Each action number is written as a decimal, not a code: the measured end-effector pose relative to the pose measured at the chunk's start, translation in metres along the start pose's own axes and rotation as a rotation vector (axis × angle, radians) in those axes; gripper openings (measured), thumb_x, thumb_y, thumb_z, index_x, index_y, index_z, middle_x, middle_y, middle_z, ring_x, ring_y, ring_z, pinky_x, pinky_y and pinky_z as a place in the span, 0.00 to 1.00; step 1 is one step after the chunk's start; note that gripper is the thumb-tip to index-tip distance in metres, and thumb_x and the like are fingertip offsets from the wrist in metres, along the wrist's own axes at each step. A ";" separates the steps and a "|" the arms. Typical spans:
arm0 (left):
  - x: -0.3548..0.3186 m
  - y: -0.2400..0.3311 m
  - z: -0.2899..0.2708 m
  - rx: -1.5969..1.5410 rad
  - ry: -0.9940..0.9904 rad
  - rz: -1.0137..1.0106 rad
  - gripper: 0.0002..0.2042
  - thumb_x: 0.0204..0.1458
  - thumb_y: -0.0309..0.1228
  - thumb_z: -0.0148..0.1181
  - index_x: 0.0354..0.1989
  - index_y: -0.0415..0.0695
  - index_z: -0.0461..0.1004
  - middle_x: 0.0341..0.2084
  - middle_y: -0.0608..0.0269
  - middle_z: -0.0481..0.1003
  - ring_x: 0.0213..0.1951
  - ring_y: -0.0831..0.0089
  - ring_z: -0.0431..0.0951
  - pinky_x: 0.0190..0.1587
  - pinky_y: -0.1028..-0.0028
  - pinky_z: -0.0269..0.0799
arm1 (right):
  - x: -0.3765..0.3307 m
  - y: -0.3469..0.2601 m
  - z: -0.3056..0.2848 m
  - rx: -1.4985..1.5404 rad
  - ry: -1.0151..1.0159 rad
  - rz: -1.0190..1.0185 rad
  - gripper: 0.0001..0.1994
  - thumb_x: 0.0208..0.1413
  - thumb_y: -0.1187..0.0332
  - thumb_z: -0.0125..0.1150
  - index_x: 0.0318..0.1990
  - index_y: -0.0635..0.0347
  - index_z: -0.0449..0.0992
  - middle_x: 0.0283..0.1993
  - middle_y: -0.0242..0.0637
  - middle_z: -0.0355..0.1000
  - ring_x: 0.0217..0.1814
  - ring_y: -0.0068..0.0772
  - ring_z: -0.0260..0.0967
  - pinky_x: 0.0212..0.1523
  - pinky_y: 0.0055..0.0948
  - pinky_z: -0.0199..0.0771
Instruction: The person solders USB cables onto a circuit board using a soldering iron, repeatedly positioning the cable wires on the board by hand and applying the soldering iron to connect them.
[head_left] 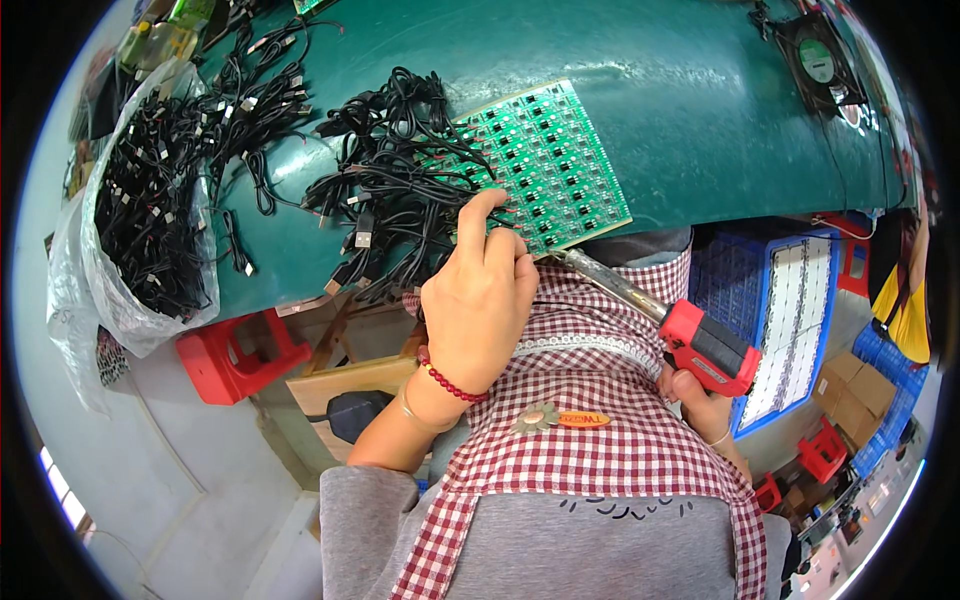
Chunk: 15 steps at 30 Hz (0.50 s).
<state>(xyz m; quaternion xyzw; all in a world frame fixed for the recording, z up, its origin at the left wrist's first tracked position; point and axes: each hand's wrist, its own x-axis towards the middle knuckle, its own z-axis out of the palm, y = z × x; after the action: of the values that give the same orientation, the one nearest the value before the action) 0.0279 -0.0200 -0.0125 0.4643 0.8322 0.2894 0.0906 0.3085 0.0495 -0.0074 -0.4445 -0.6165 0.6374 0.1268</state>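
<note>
- Left hand point(475, 305) sits at the circuit board's point(575, 165) seven o'clock; I can't tell its grip's closure or hold.
- Right hand point(706, 408) has its grip closed round the soldering iron point(705, 348), five o'clock.

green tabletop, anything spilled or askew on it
Loose black cables straggle out of the clear plastic bag onto the green tabletop, looking tangled; the green rectangular circuit board sits slightly askew to the near edge.

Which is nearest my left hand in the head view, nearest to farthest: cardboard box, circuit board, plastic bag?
From the left hand:
1. Circuit board: at the fingertips, on the table.
2. Plastic bag: off to the left, at the table's edge.
3. Cardboard box: far right, beyond the table.
</note>
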 end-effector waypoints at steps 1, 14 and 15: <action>0.000 0.000 0.001 0.008 0.012 0.012 0.06 0.41 0.22 0.60 0.25 0.42 0.68 0.49 0.60 0.70 0.22 0.65 0.75 0.22 0.69 0.70 | 0.000 -0.002 0.000 0.075 -0.017 0.032 0.17 0.53 0.65 0.62 0.45 0.67 0.70 0.29 0.35 0.71 0.28 0.23 0.65 0.31 0.25 0.66; -0.001 -0.001 0.002 0.002 0.024 0.025 0.07 0.41 0.21 0.60 0.25 0.41 0.67 0.49 0.59 0.70 0.22 0.65 0.75 0.22 0.69 0.70 | 0.012 -0.002 0.004 -0.094 -0.109 -0.092 0.21 0.54 0.60 0.62 0.47 0.68 0.70 0.26 0.36 0.69 0.24 0.22 0.64 0.26 0.23 0.63; -0.001 0.000 0.002 0.010 0.029 0.027 0.07 0.40 0.21 0.60 0.25 0.41 0.67 0.49 0.59 0.70 0.22 0.65 0.75 0.22 0.69 0.70 | 0.012 -0.002 0.003 -0.094 -0.109 -0.091 0.21 0.54 0.60 0.62 0.47 0.68 0.70 0.26 0.36 0.69 0.24 0.22 0.64 0.26 0.23 0.63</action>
<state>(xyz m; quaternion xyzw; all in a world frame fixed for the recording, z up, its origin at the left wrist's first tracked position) 0.0295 -0.0199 -0.0147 0.4716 0.8286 0.2929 0.0725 0.2985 0.0560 -0.0109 -0.3863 -0.6713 0.6244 0.1010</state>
